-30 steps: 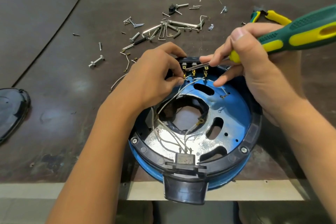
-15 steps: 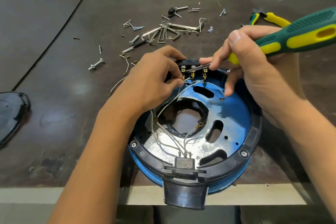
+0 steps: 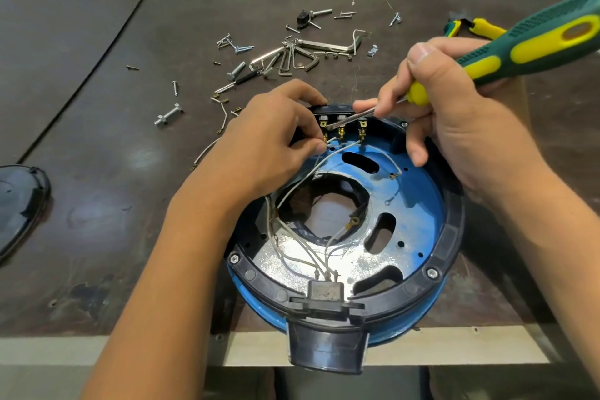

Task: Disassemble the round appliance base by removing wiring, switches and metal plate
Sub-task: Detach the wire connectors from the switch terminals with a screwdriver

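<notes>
Where: The round appliance base (image 3: 452,230) lies open side up at the near edge of a dark worktable (image 3: 97,172), its black spout-like housing overhanging at 6 o'clock.

Left hand: The left hand (image 3: 272,146) reaches in from 9 o'clock, thumb and forefinger pinching a white wire (image 3: 328,143) at the leftmost brass terminal.

Right hand: The right hand (image 3: 454,127) is curled round a green-and-yellow screwdriver (image 3: 535,42), forefinger laid along the shaft and the blade tip set among the terminals.

Switches: A black switch block (image 3: 341,117) sits at 12 o'clock on the rim, with brass tabs below it.

Wiring: Thin white leads (image 3: 302,256) run across the blue metal plate (image 3: 415,204) to a connector block (image 3: 324,292) at 6 o'clock. One lead lies loose near 2 o'clock.

Around: Loose screws and hex keys (image 3: 292,55) lie scattered beyond the base at 11 o'clock, pliers (image 3: 477,26) at 1 o'clock and a black cover (image 3: 19,201) at 9 o'clock.

Risks: If the blade slips off the small tab, it would likely jab the pinching fingertips (image 3: 319,148) just beside it. A hard tug could snap the wire instead of freeing its connector. Levering sideways could bend a brass tab or crack the block.
</notes>
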A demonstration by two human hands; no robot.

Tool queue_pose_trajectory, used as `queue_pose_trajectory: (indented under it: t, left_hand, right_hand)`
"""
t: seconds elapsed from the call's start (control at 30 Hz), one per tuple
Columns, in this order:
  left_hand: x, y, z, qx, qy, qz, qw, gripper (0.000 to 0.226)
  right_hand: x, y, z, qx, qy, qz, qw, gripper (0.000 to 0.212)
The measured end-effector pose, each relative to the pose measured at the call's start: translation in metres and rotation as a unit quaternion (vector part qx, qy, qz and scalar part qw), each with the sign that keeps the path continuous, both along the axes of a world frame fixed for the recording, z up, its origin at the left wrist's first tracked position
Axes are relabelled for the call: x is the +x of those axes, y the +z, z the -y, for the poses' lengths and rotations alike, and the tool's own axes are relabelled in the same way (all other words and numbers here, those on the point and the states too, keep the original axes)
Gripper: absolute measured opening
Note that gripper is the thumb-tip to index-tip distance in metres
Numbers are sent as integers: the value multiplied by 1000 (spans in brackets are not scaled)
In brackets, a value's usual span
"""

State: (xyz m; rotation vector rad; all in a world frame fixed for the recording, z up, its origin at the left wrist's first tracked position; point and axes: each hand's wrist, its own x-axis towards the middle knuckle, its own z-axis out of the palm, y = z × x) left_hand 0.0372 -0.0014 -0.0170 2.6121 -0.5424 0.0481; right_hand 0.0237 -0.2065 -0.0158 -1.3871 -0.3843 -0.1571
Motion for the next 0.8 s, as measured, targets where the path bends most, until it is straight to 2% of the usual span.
queue_pose_trajectory:
  t: [0.8]
  left_hand:
    - [0,0,2,-9,11,-1,1000,9]
  right_hand:
    - [-5,-1,0,-18,-42,18,999,36]
